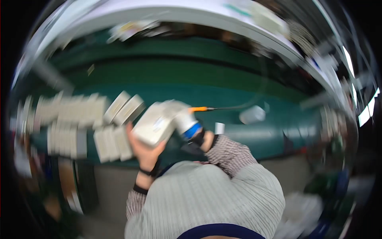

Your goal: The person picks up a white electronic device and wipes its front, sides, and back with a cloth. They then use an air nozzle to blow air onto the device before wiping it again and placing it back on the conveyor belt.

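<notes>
My left hand grips the near left edge of an off-white flat box, its thumb on the near side and its fingers along the left side. On the box's right end rests my right hand, covered in something white, a glove or a cloth; blur hides which. A blue band and a dark band circle the right wrist. Just beyond that hand, an orange stick-like piece joins a dark thin cord; whether my hand holds it cannot be seen. The right fingers are smeared by motion.
Several similar off-white boxes stand in rows on the green bench at left, two of them tilted. A whitish cup-like container and a small white piece lie to the right. A pale shelf spans the far side.
</notes>
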Motion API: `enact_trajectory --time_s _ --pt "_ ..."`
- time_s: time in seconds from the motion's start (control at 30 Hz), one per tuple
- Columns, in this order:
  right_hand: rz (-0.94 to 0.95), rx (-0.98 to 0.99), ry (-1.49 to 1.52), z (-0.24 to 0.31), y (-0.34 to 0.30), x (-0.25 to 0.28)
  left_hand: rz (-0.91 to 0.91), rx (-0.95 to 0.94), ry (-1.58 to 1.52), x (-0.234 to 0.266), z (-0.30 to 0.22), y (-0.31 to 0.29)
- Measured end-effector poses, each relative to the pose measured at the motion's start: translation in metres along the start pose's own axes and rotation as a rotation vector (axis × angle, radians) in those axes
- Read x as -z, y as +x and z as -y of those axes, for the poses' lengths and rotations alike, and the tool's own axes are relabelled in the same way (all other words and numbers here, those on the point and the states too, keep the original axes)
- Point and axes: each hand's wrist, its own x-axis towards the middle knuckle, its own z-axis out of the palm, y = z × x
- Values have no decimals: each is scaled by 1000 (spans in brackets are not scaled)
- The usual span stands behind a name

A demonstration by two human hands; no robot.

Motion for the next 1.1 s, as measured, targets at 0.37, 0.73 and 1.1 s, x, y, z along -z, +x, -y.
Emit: enact_trajectory --time_s 0.37,0.73,1.1 --pt "703 -127 295 78 20 68 208 -155 137 12 9 7" --pt "314 -187 -8 7 11 55 103 556 -428 12 19 52" --pt "-186 -873 -361 -183 73 96 63 344 734 59 61 65"
